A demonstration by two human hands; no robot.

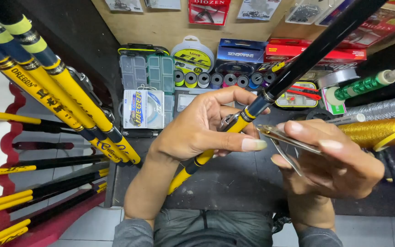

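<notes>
Yellow-black fishing rod gripped in left hand; right hand, at 3 o'clock, pinches metal clippers, tip just beside guide foot. Trimming apparently underway.

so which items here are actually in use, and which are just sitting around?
In use:
- left hand gripping the yellow-and-black fishing rod
- right hand holding a small metal clipper at the rod

Lying about:
- racked yellow rods
- clear tackle boxes
- row of small line spools
- green thread spool
- gold thread spool
</notes>
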